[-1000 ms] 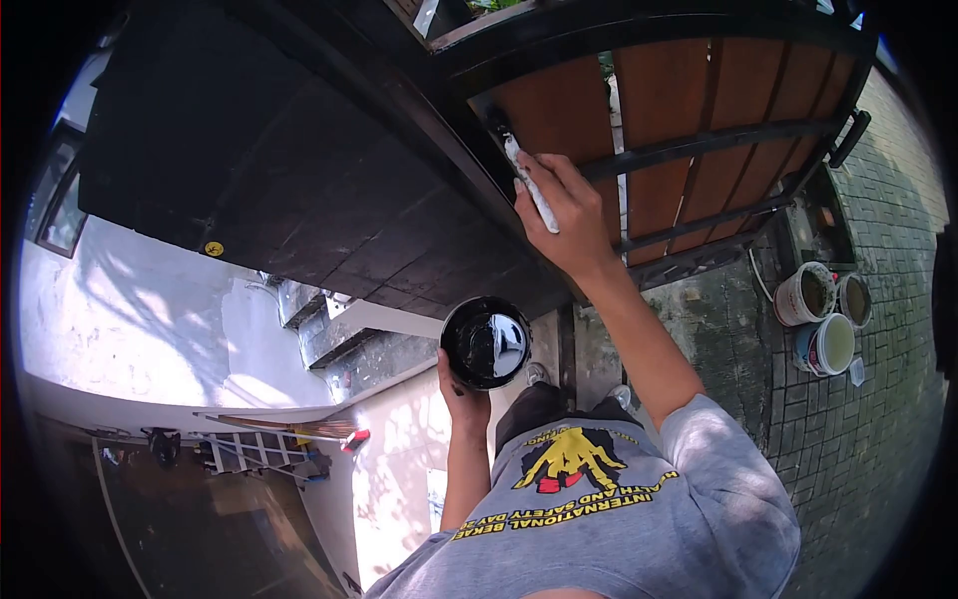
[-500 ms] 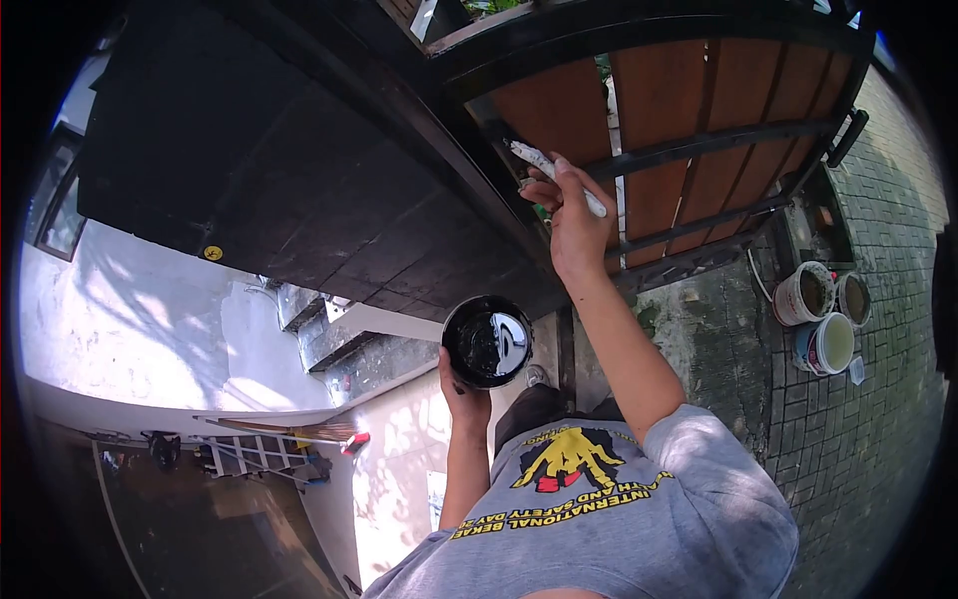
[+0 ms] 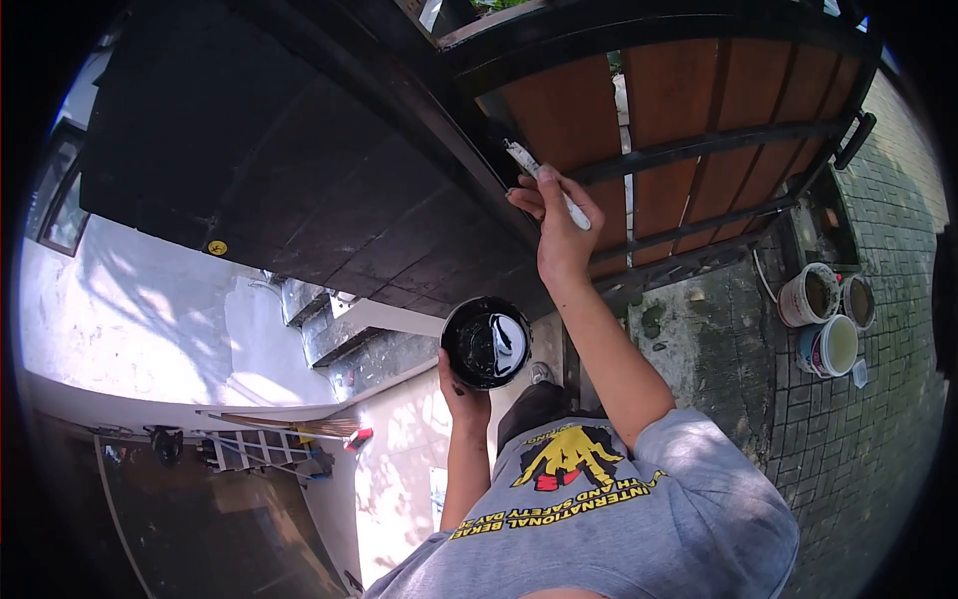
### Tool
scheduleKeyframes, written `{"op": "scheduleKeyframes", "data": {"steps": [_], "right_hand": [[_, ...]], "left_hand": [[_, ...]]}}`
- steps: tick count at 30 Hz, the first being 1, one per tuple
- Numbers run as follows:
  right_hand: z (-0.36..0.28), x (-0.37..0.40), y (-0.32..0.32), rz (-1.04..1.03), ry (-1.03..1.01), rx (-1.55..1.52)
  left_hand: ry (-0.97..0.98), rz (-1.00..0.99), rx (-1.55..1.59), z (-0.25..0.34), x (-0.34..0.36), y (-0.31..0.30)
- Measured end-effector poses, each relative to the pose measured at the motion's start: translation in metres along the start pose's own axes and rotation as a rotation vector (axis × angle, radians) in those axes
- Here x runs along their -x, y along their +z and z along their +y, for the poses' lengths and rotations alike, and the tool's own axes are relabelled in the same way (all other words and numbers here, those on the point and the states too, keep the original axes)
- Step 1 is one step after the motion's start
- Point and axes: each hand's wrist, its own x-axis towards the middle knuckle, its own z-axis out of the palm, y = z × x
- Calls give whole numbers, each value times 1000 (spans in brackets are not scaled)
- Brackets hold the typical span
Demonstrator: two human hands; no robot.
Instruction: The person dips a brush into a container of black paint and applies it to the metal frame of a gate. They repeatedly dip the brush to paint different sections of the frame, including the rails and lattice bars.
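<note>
My left hand (image 3: 464, 392) is closed on a round container of black paint (image 3: 485, 342), with glossy liquid inside reflecting light. Higher up, my right hand (image 3: 567, 215) grips a paintbrush (image 3: 529, 165) by its white, paint-spotted handle. The brush's dark tip points at the black metal frame of the gate (image 3: 469, 150); whether the bristles touch it cannot be made out. Beside the brush are the gate's brown wooden slats (image 3: 559, 110), crossed by black bars.
Several buckets (image 3: 806, 297) stand on the paving (image 3: 828, 429) at the right. A dark panel (image 3: 249, 140) fills the upper left, with steps (image 3: 339, 334) below it. A ladder (image 3: 254, 449) and a red-headed broom (image 3: 359, 437) lie at the lower left.
My right hand with the paintbrush has shifted slightly left and down along the gate frame. The left hand holds the paint container almost where it was. The view has turned slightly.
</note>
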Motion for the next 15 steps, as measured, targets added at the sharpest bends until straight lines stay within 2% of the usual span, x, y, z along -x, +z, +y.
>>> {"op": "scheduleKeyframes", "data": {"steps": [7,13,15], "right_hand": [[-8,-4,5,-107,-140,123],[-11,-14,6,-47,-79,195],[-19,-20,14,-93,-85,123]], "left_hand": [[-27,-27,1,-5,-3,1],[-33,-16,-3,-3,-2,8],[-35,-13,-2,-2,-2,8]]}}
